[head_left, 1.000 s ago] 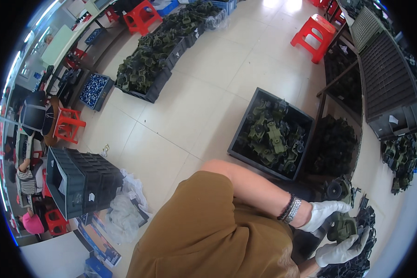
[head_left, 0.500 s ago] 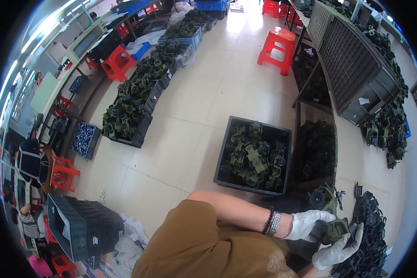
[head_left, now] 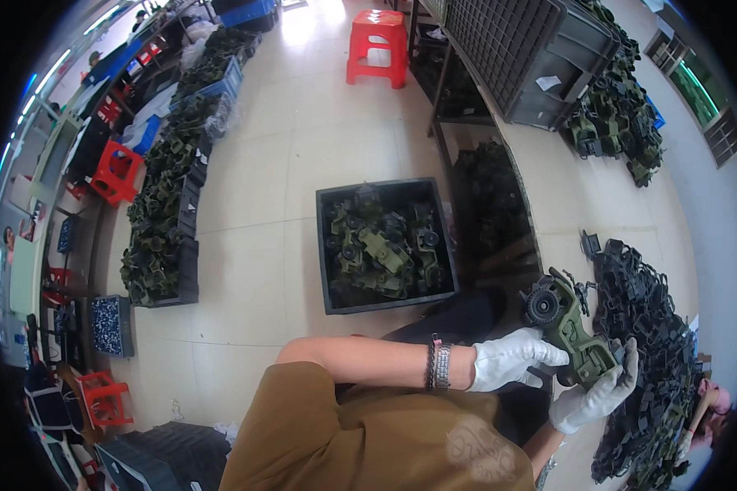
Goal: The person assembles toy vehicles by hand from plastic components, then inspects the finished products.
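Observation:
Both hands wear white gloves and hold one olive-green toy jeep (head_left: 580, 341) over the table at the right. My left hand (head_left: 512, 358) is closed at its near-left side, the fingers partly hidden. At the jeep's lower right end, my right hand (head_left: 595, 399) grips with thumb and fingers. A black wheel (head_left: 543, 305) shows on the jeep's far end, which points away from me. Right beside the jeep lies a large heap of black plastic parts (head_left: 643, 352).
A dark crate (head_left: 323, 245) of green toy vehicles stands on the floor ahead. More crates (head_left: 190, 274) of vehicles line the left. A red stool (head_left: 377, 47) stands at the far end. On the table, a grey crate (head_left: 532, 69) lies tipped beside more vehicles (head_left: 614, 114). Another person's arm (head_left: 698, 413) reaches in at far right.
My view has swung to the right, so the crates and stool sit further left. The jeep has tilted in my hands and shows more of its body and wheel. Both hands keep hold.

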Demonstrator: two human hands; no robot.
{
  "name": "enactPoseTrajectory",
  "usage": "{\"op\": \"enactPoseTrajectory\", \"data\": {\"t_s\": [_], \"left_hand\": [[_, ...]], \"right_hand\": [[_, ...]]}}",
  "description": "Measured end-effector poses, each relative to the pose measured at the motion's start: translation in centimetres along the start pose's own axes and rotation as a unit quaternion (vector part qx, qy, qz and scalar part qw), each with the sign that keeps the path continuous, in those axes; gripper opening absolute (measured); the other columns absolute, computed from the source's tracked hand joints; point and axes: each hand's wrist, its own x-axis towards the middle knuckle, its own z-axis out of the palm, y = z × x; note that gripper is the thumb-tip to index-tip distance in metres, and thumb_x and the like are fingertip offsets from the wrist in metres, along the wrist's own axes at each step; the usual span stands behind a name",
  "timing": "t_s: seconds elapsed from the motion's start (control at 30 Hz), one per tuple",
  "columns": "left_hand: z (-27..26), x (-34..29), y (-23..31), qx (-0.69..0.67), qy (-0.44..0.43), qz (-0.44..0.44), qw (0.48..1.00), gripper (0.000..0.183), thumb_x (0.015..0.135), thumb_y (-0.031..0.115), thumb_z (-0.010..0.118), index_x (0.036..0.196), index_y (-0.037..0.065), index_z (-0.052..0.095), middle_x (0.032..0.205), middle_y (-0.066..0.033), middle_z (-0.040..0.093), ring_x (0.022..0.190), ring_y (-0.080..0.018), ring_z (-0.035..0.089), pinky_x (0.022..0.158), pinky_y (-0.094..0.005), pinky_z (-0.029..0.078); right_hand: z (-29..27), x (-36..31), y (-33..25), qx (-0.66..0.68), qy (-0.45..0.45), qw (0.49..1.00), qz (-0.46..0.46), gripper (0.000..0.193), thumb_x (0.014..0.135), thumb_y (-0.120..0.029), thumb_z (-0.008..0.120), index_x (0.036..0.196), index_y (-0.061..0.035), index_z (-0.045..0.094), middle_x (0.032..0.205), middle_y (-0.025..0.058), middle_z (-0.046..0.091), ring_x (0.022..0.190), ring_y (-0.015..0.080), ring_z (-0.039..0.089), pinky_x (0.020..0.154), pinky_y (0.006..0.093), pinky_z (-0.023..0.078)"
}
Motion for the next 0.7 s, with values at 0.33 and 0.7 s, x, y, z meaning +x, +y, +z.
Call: {"op": "enactPoseTrajectory", "data": {"t_s": [0.33,0.7], "left_hand": [[-0.3,0.7,0.9,0.010,0.010,0.007,1.000,0.050,0.094,0.028,0.070,0.138,0.012,0.053,0.125,-0.0047,0.063,0.113,-0.0193,0.060,0.107,-0.0489,0.039],[-2.0,-0.5,2.3,-0.017,-0.021,0.080,0.996,0.054,0.096,0.026,0.068,0.143,0.009,0.047,0.130,-0.0083,0.060,0.117,-0.0222,0.059,0.101,-0.0456,0.050]], "right_hand": [[1.2,0.6,-1.1,-0.057,0.012,0.998,-0.008,0.066,0.101,-0.044,0.057,0.141,0.0059,0.041,0.147,0.0221,0.049,0.130,0.0342,0.053,0.111,0.0448,0.044],[3.7,0.8,-1.1,-0.041,-0.025,0.998,-0.032,0.063,0.100,-0.038,0.062,0.140,0.0063,0.041,0.148,0.0209,0.047,0.132,0.0338,0.052,0.113,0.0453,0.043]]}}
